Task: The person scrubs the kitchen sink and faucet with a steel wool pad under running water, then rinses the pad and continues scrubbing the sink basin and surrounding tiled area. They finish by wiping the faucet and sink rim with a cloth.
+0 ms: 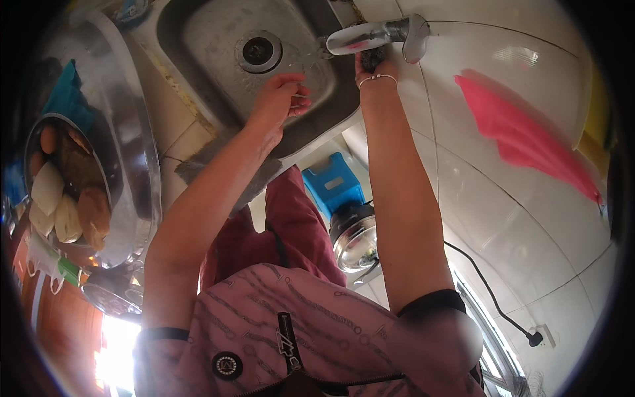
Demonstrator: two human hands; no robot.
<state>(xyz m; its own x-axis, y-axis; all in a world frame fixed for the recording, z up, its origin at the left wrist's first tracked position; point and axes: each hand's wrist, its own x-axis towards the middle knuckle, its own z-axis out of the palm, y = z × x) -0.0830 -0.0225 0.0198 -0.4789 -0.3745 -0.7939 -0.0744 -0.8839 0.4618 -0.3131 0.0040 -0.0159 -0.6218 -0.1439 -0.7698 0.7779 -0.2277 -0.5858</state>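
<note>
A stainless steel sink [213, 30] with a round drain strainer [259, 52] lies before me. My left hand [287, 97] is over its near part, fingers loosely curled and apart, nothing seen in it. At the sink's right rim, my right hand [377, 72], with a thin bracelet at the wrist, holds a dark, mesh-like scouring pad [372, 58] just below a chrome faucet [364, 37]. The faucet spout partly hides that hand. Water appears at the spout's end, over the sink.
On the left, a bowl of peeled roots or tubers [69, 218] stands on a large metal surface [131, 149] beside a teal cloth [69, 104]. A pink cloth [526, 136] hangs at the tiled wall. Below are a blue stool [335, 181], a metal pot [357, 243] and a black cord [483, 278].
</note>
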